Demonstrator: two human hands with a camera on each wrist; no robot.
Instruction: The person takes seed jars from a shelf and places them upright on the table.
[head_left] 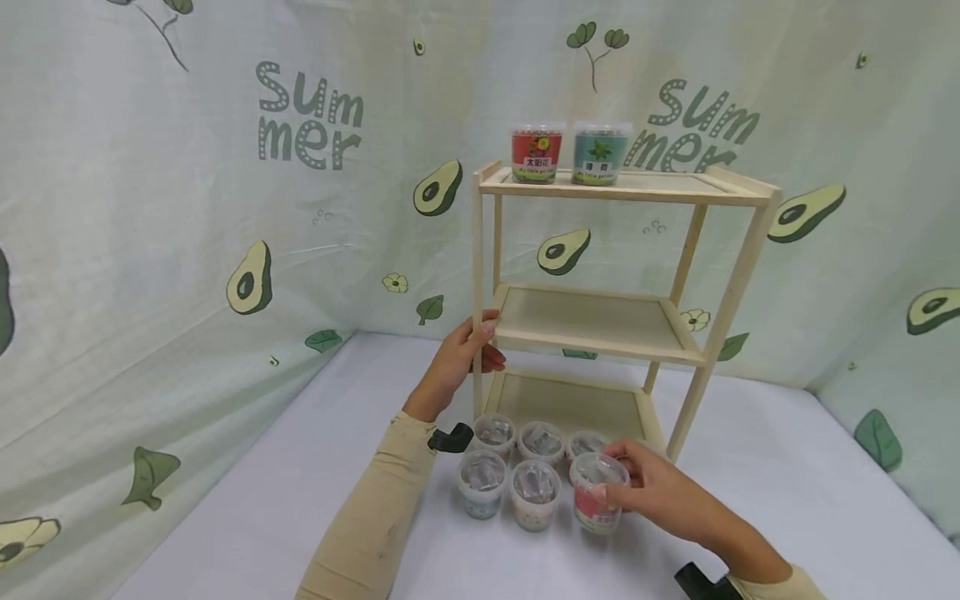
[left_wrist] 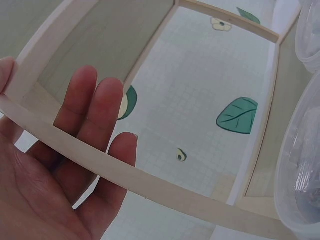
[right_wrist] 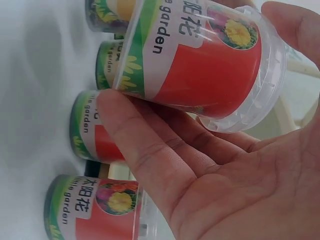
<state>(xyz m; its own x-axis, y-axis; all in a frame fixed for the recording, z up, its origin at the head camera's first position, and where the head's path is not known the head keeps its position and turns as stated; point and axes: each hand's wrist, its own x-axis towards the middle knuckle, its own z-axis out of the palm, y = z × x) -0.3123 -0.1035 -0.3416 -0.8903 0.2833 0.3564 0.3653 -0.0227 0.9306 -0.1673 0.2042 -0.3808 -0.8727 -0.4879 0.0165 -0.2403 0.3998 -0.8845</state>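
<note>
Down at five o'clock, a probably light, slippery red-labelled plastic cup [head_left: 592, 505], best held below its rim [right_wrist: 272, 70], is pinched by the half-closed right hand [head_left: 663, 492], and a wooden shelf post [head_left: 477, 258] is held by the curled left hand [head_left: 453, 358].

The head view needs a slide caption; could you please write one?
Left grip on wooden rack, right grip on red-labelled cup, five cups nearby.
</note>
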